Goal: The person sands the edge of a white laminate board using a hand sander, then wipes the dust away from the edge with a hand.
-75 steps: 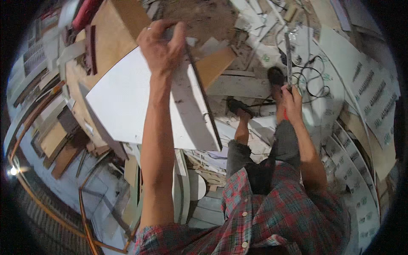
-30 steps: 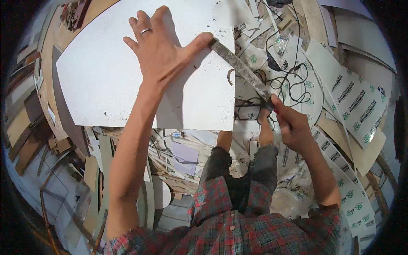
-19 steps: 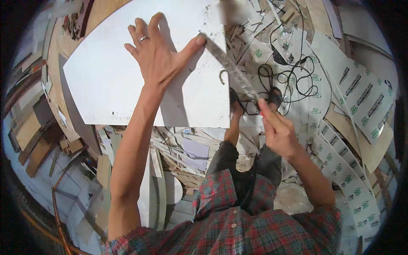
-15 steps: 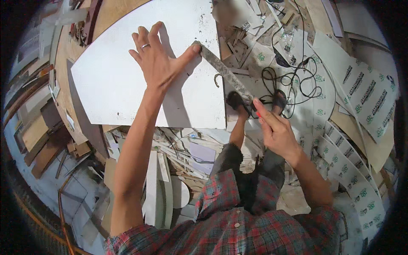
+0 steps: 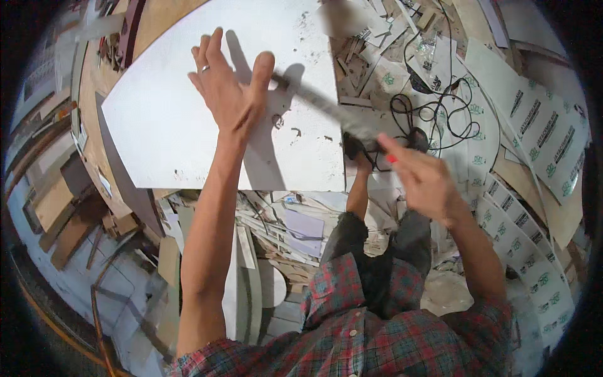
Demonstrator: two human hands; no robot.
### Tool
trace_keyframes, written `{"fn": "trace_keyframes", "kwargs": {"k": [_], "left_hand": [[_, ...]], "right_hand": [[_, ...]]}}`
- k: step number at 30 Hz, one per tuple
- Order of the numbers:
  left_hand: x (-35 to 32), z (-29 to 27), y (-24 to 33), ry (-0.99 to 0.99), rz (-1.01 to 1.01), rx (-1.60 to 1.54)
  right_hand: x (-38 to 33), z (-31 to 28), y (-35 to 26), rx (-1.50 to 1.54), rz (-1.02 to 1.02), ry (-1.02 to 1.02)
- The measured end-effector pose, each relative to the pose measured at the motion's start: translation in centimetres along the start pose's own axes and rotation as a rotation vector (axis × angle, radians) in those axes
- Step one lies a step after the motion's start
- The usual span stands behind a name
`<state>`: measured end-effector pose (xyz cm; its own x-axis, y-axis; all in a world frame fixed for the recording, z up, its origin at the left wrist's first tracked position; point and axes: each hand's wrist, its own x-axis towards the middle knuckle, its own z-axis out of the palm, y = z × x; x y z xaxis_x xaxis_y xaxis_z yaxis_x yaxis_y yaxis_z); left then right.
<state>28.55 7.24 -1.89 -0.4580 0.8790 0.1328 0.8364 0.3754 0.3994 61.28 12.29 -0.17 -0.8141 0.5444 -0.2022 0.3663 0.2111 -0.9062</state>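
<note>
Measuring step, I judge: left hand (image 5: 231,94) spread flat on board (image 5: 169,138), right hand (image 5: 422,179) pinching blurred ruler (image 5: 326,112) just ahead; next, steady it.

Scrap-strewn floor (image 5: 295,220) bears white board (image 5: 169,138), apparently flat.

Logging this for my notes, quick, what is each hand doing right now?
Left hand: open, fingers spread, over the white board; contact cannot be told.
Right hand: closed on one end of a long metal ruler, blurred.
</note>
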Motion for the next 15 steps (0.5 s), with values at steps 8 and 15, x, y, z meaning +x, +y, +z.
{"fn": "trace_keyframes", "kwargs": {"k": [8, 15], "left_hand": [[-0.1, 0.1, -0.3, 0.049, 0.037, -0.075], [-0.2, -0.1, 0.2, 0.069, -0.015, -0.102]], "right_hand": [[0.7, -0.3, 2.6, -0.02, 0.017, -0.051], [2.0, -1.2, 1.6, 0.013, 0.011, -0.12]]}}
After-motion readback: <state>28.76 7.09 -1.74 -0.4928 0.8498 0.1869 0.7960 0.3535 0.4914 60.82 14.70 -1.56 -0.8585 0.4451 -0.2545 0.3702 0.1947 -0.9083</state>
